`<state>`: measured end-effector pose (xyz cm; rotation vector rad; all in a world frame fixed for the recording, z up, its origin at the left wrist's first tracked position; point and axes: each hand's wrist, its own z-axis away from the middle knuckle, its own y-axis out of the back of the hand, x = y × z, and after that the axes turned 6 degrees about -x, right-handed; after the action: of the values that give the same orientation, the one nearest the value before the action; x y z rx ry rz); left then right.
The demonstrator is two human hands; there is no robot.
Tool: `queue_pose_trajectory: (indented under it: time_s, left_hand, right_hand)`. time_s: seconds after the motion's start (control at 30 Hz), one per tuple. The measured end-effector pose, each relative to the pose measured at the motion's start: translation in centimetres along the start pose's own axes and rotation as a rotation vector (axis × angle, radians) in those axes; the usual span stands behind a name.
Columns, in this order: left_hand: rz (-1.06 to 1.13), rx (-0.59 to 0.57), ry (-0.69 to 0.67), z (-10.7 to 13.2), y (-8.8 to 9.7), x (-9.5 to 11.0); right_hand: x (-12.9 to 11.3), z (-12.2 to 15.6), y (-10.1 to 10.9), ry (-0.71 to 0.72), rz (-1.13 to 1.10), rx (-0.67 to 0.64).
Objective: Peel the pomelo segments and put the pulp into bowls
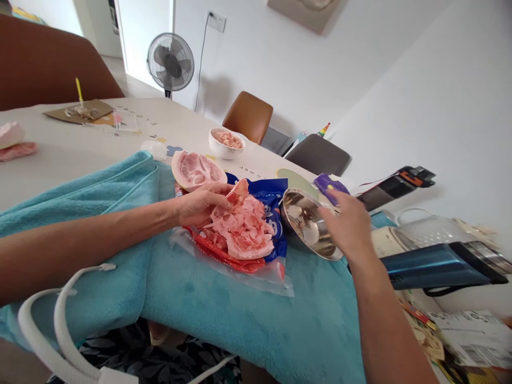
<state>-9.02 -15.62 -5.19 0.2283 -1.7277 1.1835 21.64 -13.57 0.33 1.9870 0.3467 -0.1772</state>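
My left hand (200, 204) rests on a piece of pink pomelo (240, 198), its fingers curled round the fruit's edge. Below it a heap of pink pomelo peel (244, 234) lies on a blue and red plastic bag (274, 205). My right hand (350, 224) grips the rim of a tilted steel bowl (306, 218) just right of the heap. A halved pomelo rind (196, 170) stands behind the left hand. A white bowl of peeled pomelo flesh (226, 141) sits farther back on the table.
A teal towel (132, 186) covers the near table edge. At the right lie a dark blue flask (436, 264), a black bottle (394, 189), a purple card (330, 185) and papers (472, 336). Brown chairs (248, 114) and a standing fan (170, 63) are behind the table.
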Motion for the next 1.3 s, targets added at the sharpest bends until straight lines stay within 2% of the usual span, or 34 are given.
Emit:
queue_pose_trajectory:
  time_s: [0.03, 0.07, 0.13, 0.17, 0.2, 0.27, 0.3, 0.33, 0.43, 0.6, 0.9, 1.07, 1.13, 1.2, 1.3]
  left_hand:
    - [-0.027, 0.008, -0.005, 0.0, 0.0, 0.0]
    - [-0.056, 0.017, -0.011, 0.0, -0.1, -0.1]
    - [-0.110, 0.030, -0.021, 0.0, -0.3, -0.2]
    - [-0.131, 0.034, -0.026, 0.0, -0.3, -0.2]
    - [-0.147, 0.036, -0.030, 0.1, -0.4, -0.2]
    - [-0.176, 0.044, -0.034, 0.2, -0.6, -0.1]
    - [-0.191, 0.045, -0.038, 0.2, -0.6, -0.1]
    - [-0.210, 0.042, -0.041, 0.2, -0.7, -0.1]
    - [-0.281, 0.007, -0.057, 0.3, -0.6, 0.0]
    - [-0.366, -0.090, -0.111, 0.3, -0.3, 0.0]
    - [-0.538, -0.057, -0.127, 0.2, -0.3, -0.4]
    - [-0.460, -0.034, -0.103, 0.1, -0.3, -0.3]
    - [-0.398, -0.014, -0.101, 0.1, -0.3, -0.2]
    - [-0.328, 0.010, -0.089, 0.2, -0.3, -0.1]
    - [-0.206, 0.031, -0.055, 0.2, -0.2, 0.1]
  right_hand:
    - [-0.5, 0.0, 0.1, 0.004, 0.062, -0.030]
    - [-1.2, 0.0, 0.3, -0.003, 0.081, -0.002]
    - [-3.4, 0.4, 0.5, 0.041, -0.033, 0.133]
    - [-4.7, 0.7, 0.4, 0.040, -0.154, 0.147]
    - [-6.1, 1.2, 0.1, 0.020, -0.305, 0.088]
    - [-8.8, 2.2, -0.9, 0.011, -0.552, -0.166]
    - [-10.0, 2.6, -1.6, 0.019, -0.583, -0.299]
    - [-10.9, 2.9, -2.4, 0.022, -0.584, -0.370]
    - [-12.5, 3.2, -4.3, 0.022, -0.572, -0.473]
    - [-12.6, 2.4, -5.4, -0.008, -0.736, -0.528]
    - [-13.4, 3.0, -7.0, 0.050, -0.355, -0.362]
    - [-13.4, 2.6, -7.6, 0.081, -0.340, -0.367]
    - [-12.9, 2.5, -7.6, 0.098, -0.405, -0.356]
    - [-12.4, 2.6, -7.4, 0.102, -0.560, -0.388]
    - [-11.7, 2.8, -6.9, 0.022, -0.925, -0.556]
